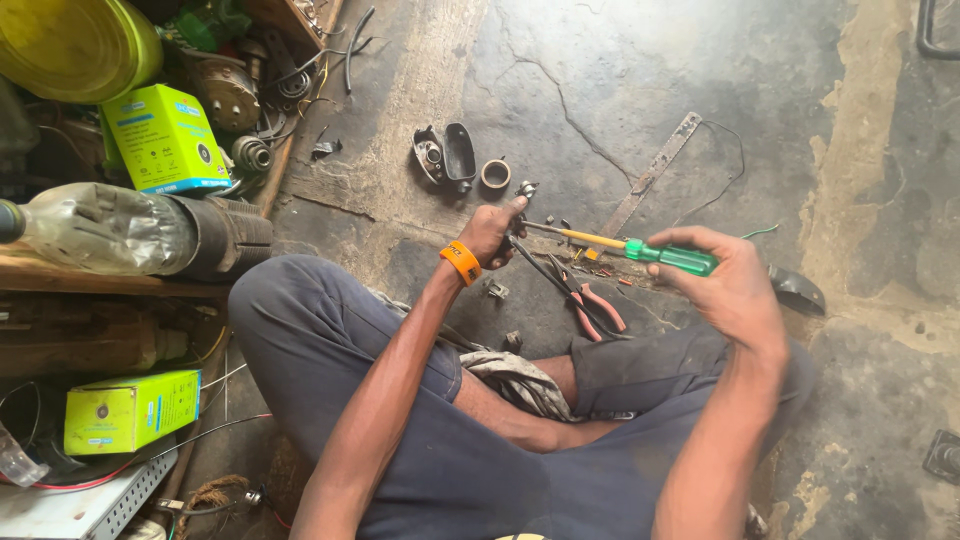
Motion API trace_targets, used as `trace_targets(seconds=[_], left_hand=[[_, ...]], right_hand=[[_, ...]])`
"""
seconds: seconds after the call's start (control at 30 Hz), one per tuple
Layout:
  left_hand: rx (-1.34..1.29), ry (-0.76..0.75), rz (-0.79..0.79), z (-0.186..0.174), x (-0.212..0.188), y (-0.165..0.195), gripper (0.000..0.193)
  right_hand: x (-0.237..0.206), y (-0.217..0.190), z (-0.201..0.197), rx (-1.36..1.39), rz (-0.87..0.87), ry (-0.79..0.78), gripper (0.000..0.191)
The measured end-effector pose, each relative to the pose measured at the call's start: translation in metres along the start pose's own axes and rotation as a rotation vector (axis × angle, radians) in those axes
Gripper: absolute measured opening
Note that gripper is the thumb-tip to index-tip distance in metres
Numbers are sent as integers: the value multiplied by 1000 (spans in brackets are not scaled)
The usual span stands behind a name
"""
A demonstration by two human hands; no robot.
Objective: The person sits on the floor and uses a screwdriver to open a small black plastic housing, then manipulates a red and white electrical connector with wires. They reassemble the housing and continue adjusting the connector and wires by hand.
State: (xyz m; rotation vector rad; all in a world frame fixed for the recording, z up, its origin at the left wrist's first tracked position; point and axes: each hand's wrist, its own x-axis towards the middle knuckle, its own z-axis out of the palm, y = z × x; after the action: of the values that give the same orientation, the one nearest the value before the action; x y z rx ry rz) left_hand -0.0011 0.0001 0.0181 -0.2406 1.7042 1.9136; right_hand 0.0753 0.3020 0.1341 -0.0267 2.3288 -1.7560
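Observation:
I sit on a concrete floor with my knees apart. My left hand point(492, 232), with an orange wristband point(461, 262), grips a small dark metal part point(526, 190) with a thin cable hanging from it. My right hand point(730, 285) holds a screwdriver point(640, 249) by its green handle; the yellow shaft points left and its tip meets the part in my left hand. Red-handled pliers point(590, 300) lie on the floor just below the screwdriver.
A black housing point(447, 155) and a small ring point(495, 174) lie on the floor beyond my hands. A metal strip point(655, 170) with thin wire lies to the right. Green boxes point(165, 138), a plastic bottle point(95, 228) and motor parts crowd wooden shelves at left. A rag point(515, 378) rests between my legs.

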Motion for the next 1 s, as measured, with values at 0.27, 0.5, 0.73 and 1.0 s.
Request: trace_targets(seconds=[0.27, 0.5, 0.73, 1.0], left_hand=[[-18, 25, 7, 0, -1, 1, 57], [-12, 68, -15, 3, -1, 6, 58], [-35, 62, -19, 3, -4, 9, 61], [-50, 77, -12, 3, -14, 10, 60]], right_hand=[[4, -1, 3, 28, 135, 3, 27], [7, -3, 3, 116, 204, -29, 27], [-5, -19, 1, -164, 68, 68, 30], [-5, -20, 8, -90, 152, 2, 27]])
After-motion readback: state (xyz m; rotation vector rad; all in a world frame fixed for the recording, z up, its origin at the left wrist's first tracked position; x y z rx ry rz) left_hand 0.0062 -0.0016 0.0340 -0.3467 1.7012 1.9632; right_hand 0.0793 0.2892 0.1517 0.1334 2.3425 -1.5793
